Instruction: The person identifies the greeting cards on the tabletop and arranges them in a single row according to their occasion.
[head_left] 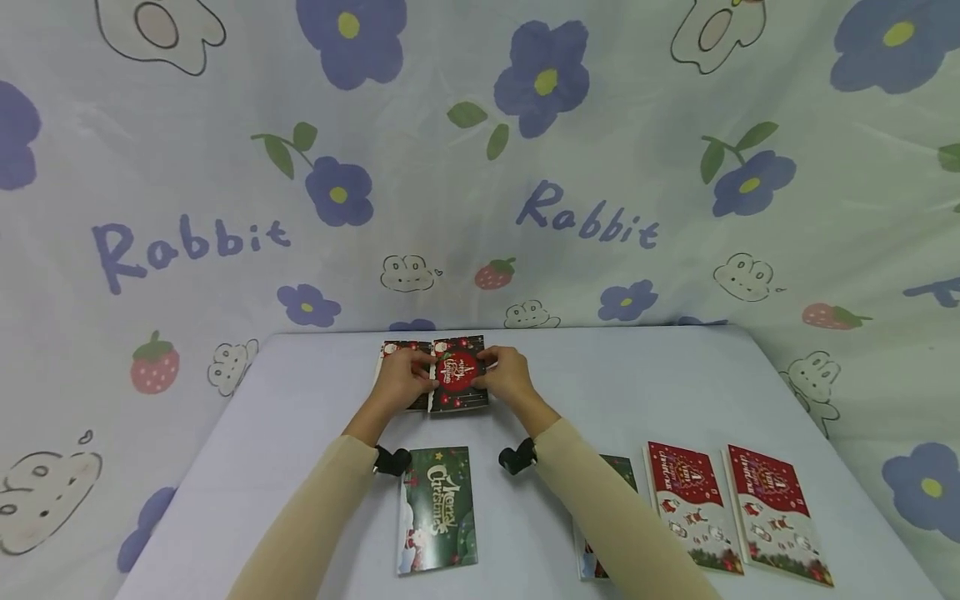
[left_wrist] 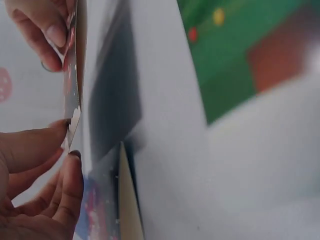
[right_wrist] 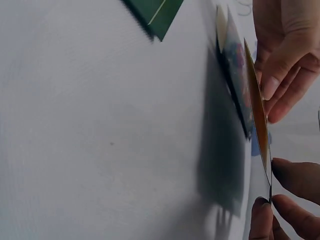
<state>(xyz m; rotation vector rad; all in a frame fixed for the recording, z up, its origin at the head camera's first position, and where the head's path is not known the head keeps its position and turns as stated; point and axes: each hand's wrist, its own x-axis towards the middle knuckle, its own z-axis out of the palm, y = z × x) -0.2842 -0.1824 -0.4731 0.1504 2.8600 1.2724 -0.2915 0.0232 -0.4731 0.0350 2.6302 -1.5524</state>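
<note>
- Head: both arms stretched fwd to far table edge; left hand [head_left: 405,377] & right hand [head_left: 506,375] pinch opposite sides of dark red card [head_left: 459,373], held just above another card [head_left: 401,371] on table [head_left: 637,392].
- Left wrist: fingertips [left_wrist: 62,145] curled onto card's thin edge, card seen edge-on, lifted off table.
- Right wrist: thumb & fingers [right_wrist: 280,75] nip the card edge; green card [right_wrist: 152,12] lies well apart.

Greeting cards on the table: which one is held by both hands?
The dark card with a red round emblem at the table's far edge; the green and red cards lie untouched nearer the person.
</note>
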